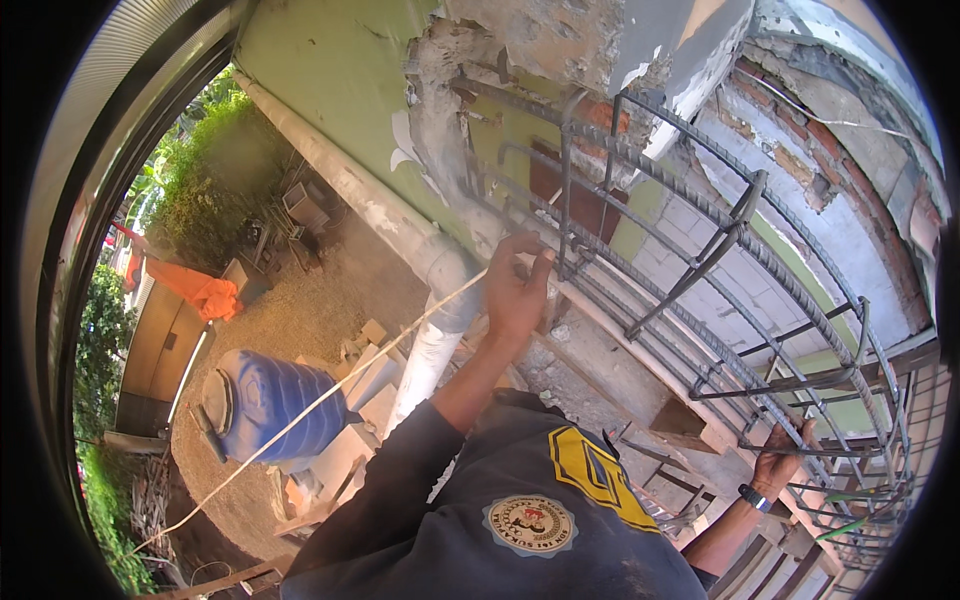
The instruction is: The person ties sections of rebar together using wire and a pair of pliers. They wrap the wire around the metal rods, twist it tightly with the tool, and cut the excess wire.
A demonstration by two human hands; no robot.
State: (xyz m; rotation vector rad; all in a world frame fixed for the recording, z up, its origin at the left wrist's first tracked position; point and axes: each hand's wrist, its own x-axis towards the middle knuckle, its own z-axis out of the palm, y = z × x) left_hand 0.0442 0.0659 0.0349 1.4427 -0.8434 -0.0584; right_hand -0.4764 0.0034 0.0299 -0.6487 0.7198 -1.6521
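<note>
A long cage of ribbed steel rebar [690, 270], with square stirrups along it, slants across the right side. My left hand [515, 290] is at its upper left end, beside the lower bars. Its fingers are curled toward the thumb; what they hold, if anything, is hidden. A thin cream cord [340, 385] runs taut from the lower left to the edge of that hand, and I cannot tell whether it is gripped. My right hand [782, 458], with a dark watch on its wrist, is closed round a bar of the cage at lower right.
Behind the cage stands a broken wall [800, 220] with exposed brick. A white pipe [425, 350] with a grey elbow [450, 280] drops past my left arm. Below are a blue barrel [275, 405], pale blocks [340, 470] and sandy ground [290, 310]. Orange cloth [195, 290] hangs farther left.
</note>
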